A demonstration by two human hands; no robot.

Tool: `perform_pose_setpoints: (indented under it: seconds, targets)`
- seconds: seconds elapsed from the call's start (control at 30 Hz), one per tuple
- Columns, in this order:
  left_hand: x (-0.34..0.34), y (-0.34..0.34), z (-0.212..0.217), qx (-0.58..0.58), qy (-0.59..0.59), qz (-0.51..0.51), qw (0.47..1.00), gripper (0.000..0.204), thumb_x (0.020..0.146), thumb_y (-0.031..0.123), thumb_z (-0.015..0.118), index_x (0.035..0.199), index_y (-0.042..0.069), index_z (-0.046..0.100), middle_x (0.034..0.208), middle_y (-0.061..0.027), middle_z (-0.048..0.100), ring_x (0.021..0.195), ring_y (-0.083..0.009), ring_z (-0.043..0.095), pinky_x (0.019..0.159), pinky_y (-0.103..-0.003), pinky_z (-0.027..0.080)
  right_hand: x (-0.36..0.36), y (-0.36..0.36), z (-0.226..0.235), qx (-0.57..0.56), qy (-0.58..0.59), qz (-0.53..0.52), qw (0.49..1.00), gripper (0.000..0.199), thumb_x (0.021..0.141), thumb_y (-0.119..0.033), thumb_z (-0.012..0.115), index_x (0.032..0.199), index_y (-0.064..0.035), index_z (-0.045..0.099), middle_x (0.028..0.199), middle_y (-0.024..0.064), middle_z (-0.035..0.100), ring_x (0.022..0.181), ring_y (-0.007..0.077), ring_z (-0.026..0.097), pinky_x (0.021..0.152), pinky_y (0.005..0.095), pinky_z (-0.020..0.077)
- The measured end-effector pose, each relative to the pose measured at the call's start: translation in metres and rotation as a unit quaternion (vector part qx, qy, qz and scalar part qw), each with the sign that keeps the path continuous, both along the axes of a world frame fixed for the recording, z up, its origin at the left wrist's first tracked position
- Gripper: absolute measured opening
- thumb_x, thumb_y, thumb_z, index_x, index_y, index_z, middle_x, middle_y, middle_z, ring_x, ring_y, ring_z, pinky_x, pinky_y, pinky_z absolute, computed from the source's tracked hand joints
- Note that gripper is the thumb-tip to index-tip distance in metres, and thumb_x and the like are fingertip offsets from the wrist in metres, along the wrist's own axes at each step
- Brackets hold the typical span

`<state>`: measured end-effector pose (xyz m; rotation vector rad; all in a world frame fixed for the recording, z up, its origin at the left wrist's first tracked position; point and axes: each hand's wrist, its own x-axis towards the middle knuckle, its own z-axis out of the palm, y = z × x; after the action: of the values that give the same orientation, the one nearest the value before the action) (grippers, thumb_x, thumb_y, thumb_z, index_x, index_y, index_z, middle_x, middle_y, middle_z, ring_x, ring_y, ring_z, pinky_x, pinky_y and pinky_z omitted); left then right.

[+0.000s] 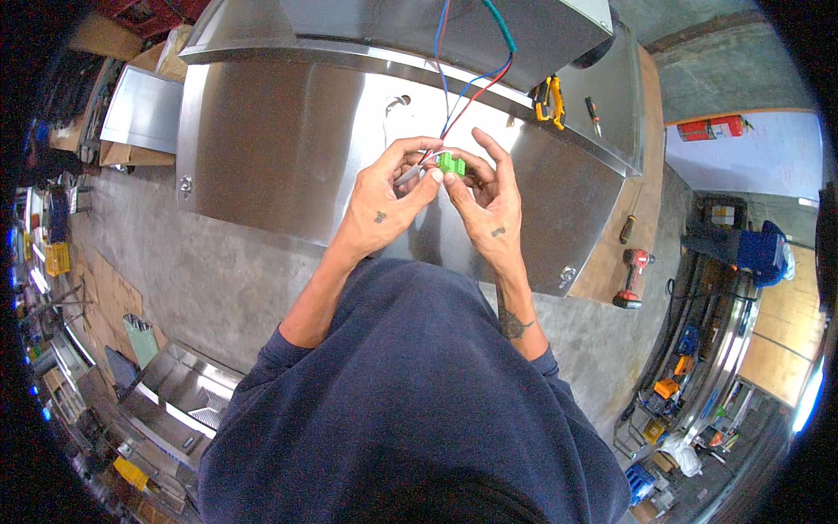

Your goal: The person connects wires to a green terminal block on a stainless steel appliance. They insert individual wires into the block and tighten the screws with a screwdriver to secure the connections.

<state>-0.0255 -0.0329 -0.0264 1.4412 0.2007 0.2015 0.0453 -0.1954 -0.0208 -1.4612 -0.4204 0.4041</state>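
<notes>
In the head view, a large stainless-steel cabinet (288, 148) is seen lying over a grey concrete floor (201, 279), its brushed face filling the upper middle of the picture. A wooden board (624, 253) is seen along the cabinet's right edge, and a red cordless drill (635, 278) is seen standing at its lower end. On the cabinet's top ledge, a yellow-handled tool (549, 100) and a screwdriver (594, 113) are laid. At the upper right, a red cylinder (711, 127) is seen by a pale wall panel. Yellow crates (57, 258) are stacked at the far left, and steel trays (179, 397) are seen at the lower left. A small green connector block (450, 163) is held above the cabinet face, between both hands. It is pinched by the fingertips of the right hand (489, 205), while the left hand (388, 196) is closed around a slim grey tool whose tip meets the block. 2 wires (471, 92), 1 red and 1 blue, are run from the block up over the ledge.
</notes>
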Motion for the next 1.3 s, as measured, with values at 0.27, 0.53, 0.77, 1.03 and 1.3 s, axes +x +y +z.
perform_pose_setpoints:
  seconds: [0.27, 0.53, 0.77, 1.03, 1.3]
  targets:
    - [0.003, -0.002, 0.006, -0.016, 0.011, 0.003, 1.000, 0.040, 0.102, 0.006, 0.069, 0.139, -0.005, 0.059, 0.131, -0.0108, 0.066, 0.123, -0.0174, 0.062, 0.109, -0.032, 0.048, 0.006, -0.005, 0.011, -0.097, -0.094, 0.017, 0.991, 0.068, 0.102, -0.012, 0.069, 0.161, -0.0048, 0.035, 0.137, 0.0159, 0.071, 0.125, 0.0275, 0.069, 0.109, 0.0395, 0.0517]
    - [0.005, -0.002, -0.004, -0.019, -0.003, 0.037, 0.999, 0.035, 0.103, 0.009, 0.070, 0.136, -0.003, 0.062, 0.125, -0.0083, 0.068, 0.110, -0.0105, 0.064, 0.093, -0.026, 0.054, 0.028, -0.020, 0.032, -0.173, -0.185, 0.027, 0.967, 0.060, 0.101, -0.014, 0.072, 0.155, -0.0055, 0.049, 0.132, 0.0132, 0.074, 0.112, 0.0209, 0.071, 0.101, 0.0360, 0.0544]
    - [0.004, 0.006, 0.001, 0.011, -0.016, 0.060, 0.998, 0.037, 0.098, 0.009, 0.074, 0.132, -0.001, 0.064, 0.118, -0.0068, 0.070, 0.092, -0.0071, 0.063, 0.081, -0.025, 0.054, 0.231, -0.129, -0.008, -0.384, -0.375, -0.285, 0.794, 0.044, 0.100, -0.029, 0.070, 0.132, 0.0019, 0.063, 0.108, 0.0249, 0.075, 0.100, 0.0395, 0.073, 0.091, 0.0468, 0.0557]
    - [0.005, 0.015, -0.005, 0.027, -0.057, 0.047, 0.997, 0.040, 0.097, 0.004, 0.073, 0.135, -0.002, 0.061, 0.116, -0.0039, 0.066, 0.097, -0.0074, 0.061, 0.083, -0.023, 0.052, 0.252, -0.157, -0.025, -0.537, -0.457, -0.205, 0.678, 0.039, 0.098, -0.016, 0.067, 0.131, 0.0045, 0.062, 0.118, 0.0255, 0.069, 0.109, 0.0409, 0.068, 0.097, 0.0498, 0.0528]
    - [0.003, 0.013, -0.005, -0.035, -0.019, 0.064, 0.997, 0.034, 0.096, 0.006, 0.074, 0.129, 0.001, 0.066, 0.106, -0.0005, 0.068, 0.080, -0.0021, 0.050, 0.072, -0.020, 0.047, 0.057, -0.006, 0.065, -0.035, -0.161, -0.140, 0.976, 0.048, 0.104, -0.008, 0.068, 0.146, -0.0021, 0.048, 0.107, 0.0139, 0.075, 0.089, 0.0159, 0.071, 0.082, 0.0301, 0.0587]
